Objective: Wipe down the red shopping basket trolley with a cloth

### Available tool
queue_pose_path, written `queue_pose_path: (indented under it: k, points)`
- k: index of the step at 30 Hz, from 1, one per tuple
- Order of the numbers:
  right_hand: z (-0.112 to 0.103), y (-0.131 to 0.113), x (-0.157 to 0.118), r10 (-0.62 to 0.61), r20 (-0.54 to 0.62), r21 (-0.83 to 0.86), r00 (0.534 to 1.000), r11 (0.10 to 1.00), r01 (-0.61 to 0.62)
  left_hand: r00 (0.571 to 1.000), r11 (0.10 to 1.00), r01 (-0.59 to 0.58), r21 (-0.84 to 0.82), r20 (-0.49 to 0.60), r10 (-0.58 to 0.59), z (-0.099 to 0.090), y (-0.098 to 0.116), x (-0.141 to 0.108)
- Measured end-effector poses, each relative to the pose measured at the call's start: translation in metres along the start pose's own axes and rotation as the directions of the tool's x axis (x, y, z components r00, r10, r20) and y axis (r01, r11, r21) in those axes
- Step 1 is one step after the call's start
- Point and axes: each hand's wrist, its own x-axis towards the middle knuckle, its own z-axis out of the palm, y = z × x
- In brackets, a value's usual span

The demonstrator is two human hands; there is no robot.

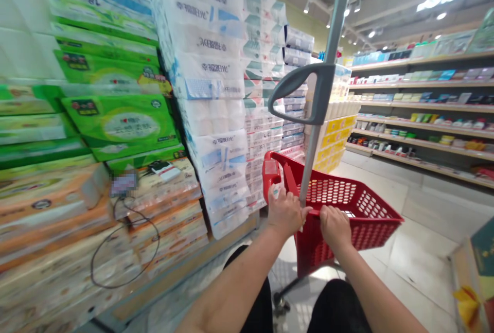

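A red shopping basket (355, 227) with perforated sides stands before me on a wheeled frame. From its near end rises a grey metal pole (319, 142) with a grey loop handle (322, 93). My left hand (284, 212) is closed on the red handle part at the basket's near left, beside the pole's foot. My right hand (336, 227) is closed over the near rim of the basket, just right of the pole. The part of the basket floor that shows through the opening is small.
Tall stacks of white wrapped paper packs (216, 111) rise at the left, with green packs (123, 122) and orange packs (170, 194) nearer. A black cable loop (159, 235) hangs there. Stocked shelves (428, 126) line the back right. A box (473, 271) stands at the right edge.
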Motion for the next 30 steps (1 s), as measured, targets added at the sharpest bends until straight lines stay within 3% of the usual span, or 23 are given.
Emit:
queue_pose_path:
  k: [2,5,7,9,13,15,18,22,26,30]
  points:
    - [0.008,-0.005,0.0,-0.001,-0.038,0.026,0.999,1.0,0.002,0.998,0.998,0.055,0.017,0.033,-0.055,0.0,-0.006,0.007]
    - [0.02,-0.011,-0.001,0.001,-0.084,0.076,0.996,0.997,0.005,0.969,0.996,0.088,0.022,0.23,-0.091,-0.005,-0.02,0.029]
    - [0.025,-0.015,-0.003,-0.002,-0.108,0.087,0.994,0.996,0.011,0.926,0.998,0.064,0.0,0.374,-0.06,-0.007,-0.032,0.042]
    - [0.027,-0.019,-0.004,0.002,-0.129,0.083,0.992,0.997,0.009,0.911,0.999,0.021,-0.026,0.413,-0.008,-0.004,-0.043,0.047]
    - [0.025,-0.027,-0.004,0.024,-0.137,0.089,0.99,0.996,-0.012,0.989,0.999,-0.019,-0.034,0.147,0.024,0.014,-0.055,0.031]
    - [0.023,-0.031,-0.006,0.028,-0.13,0.092,0.991,0.996,-0.016,0.998,0.999,0.023,-0.043,0.061,-0.021,0.023,-0.056,0.025]
    - [0.022,-0.033,-0.009,0.042,-0.127,0.124,0.991,0.992,-0.026,0.992,0.995,0.081,-0.064,0.102,-0.074,0.027,-0.058,0.03]
    - [0.016,-0.034,-0.006,0.075,-0.102,0.29,0.992,0.956,-0.043,0.979,0.996,0.033,-0.078,0.203,-0.016,0.023,-0.065,0.047]
    - [-0.018,-0.036,0.013,0.111,-0.18,0.407,0.977,0.913,-0.029,0.991,0.997,-0.005,-0.082,0.133,0.016,0.026,-0.071,0.046]
    - [-0.076,-0.054,0.031,-0.029,-0.373,0.298,0.927,0.943,0.149,1.0,0.994,0.019,-0.105,0.009,-0.018,0.034,-0.07,0.035]
